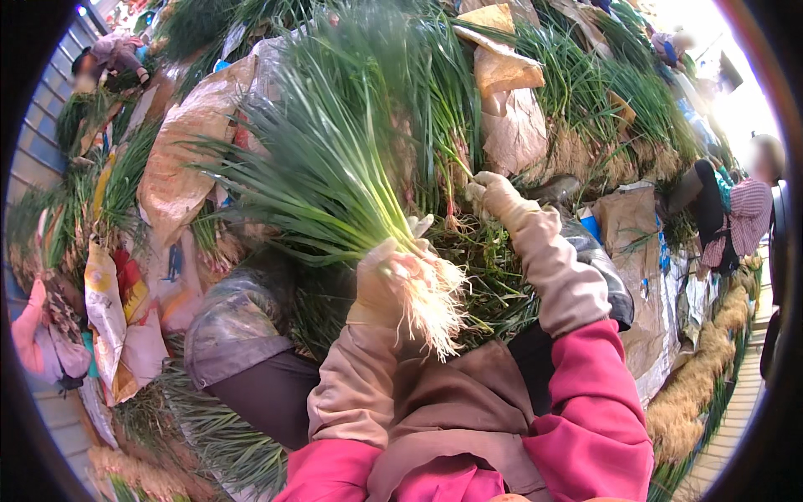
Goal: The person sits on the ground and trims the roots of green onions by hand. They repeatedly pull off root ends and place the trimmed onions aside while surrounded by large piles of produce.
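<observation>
My left hand (pixel 379 285), in a pale glove, is closed around the lower stalks of a thick bunch of green onions (pixel 376 213). The bunch's long leaves fan up and to the left. Its pale roots (pixel 433 301) hang over the right side of that hand. My right hand (pixel 495 196), gloved too, pinches the end of a thin green onion stalk (pixel 460 162) beside a standing heap of green onions (pixel 448 106). Below the right hand, a small rooted onion (pixel 450 216) stands at the heap's edge. Trimmed leaf scraps (pixel 495 270) lie between my knees.
Brown sacking (pixel 182 144) covers part of the onions at left; another sack (pixel 514 132) lies at upper right. Bundled onions with roots outward (pixel 684 401) line the right side. People sit at right (pixel 737 213), at far left (pixel 53 345) and at upper left (pixel 116 53).
</observation>
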### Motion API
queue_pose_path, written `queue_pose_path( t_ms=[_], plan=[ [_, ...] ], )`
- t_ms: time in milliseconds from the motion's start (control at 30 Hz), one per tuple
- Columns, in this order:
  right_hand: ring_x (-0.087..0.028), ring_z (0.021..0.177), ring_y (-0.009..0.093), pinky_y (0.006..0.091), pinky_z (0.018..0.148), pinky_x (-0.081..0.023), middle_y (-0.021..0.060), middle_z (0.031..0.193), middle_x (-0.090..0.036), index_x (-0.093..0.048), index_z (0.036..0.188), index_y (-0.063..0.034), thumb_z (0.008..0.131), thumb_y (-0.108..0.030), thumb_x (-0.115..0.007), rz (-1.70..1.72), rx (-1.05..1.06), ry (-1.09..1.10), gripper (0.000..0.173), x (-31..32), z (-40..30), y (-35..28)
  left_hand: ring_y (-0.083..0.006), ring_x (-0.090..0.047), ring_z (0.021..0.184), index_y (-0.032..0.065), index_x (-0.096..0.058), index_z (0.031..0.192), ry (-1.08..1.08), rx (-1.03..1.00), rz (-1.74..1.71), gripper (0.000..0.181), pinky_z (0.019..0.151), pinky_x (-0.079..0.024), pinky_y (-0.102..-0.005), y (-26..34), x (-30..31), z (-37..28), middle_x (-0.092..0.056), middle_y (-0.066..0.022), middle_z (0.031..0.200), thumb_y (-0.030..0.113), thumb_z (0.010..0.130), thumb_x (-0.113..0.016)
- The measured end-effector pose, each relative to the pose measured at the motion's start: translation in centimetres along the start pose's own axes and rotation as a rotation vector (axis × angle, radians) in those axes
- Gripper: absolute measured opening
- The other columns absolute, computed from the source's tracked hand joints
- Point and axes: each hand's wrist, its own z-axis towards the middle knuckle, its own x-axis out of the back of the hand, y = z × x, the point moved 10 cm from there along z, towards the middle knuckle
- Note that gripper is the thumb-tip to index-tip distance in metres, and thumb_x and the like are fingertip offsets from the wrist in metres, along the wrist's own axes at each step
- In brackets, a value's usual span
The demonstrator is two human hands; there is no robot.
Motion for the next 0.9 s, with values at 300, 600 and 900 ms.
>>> queue_pose_path(
  t_ms=[300,600,900],
  plan=[
    [-0.059,0.063,0.033,0.0372,0.057,-0.047,0.0146,0.068,-0.059,-0.058,0.095,-0.0102,0.077,-0.019,-0.06,-0.474,0.569,-0.078,0.02,-7.5,-13.1,-3.3,-0.0275,-0.058,0.06,-0.0066,-0.049,0.101,0.004,0.135,0.162,0.035,0.059,-0.051,-0.0373,-2.6,3.8,0.2,-0.058,-0.0186,0.075,0.023,0.082,-0.051],
    [-0.045,0.058,0.01,0.0254,0.052,-0.041,-0.0011,0.067,-0.056,-0.06,0.088,-0.0021,0.085,-0.012,-0.055,0.399,-0.129,-0.201,0.012,-4.9,-3.6,2.7,-0.0287,-0.056,0.093,0.002,-0.054,0.102,-0.045,0.091,-0.069,0.035,0.087,-0.043,-0.0445,-2.0,1.8,-0.9,-0.059,-0.014,0.099,0.022,0.073,-0.061],
    [-0.056,0.055,0.014,0.0235,0.04,-0.045,0.0042,0.074,-0.059,-0.054,0.104,-0.0024,0.083,-0.02,-0.058,1.408,0.051,-0.52,0.027,-14.8,-7.0,-2.8,-0.0271,-0.057,0.066,-0.0058,-0.049,0.098,-0.049,0.034,0.14,0.04,0.06,-0.049,-0.0335,-1.7,3.6,-0.2,-0.056,-0.0207,0.084,0.027,0.075,-0.055]
  ],
)
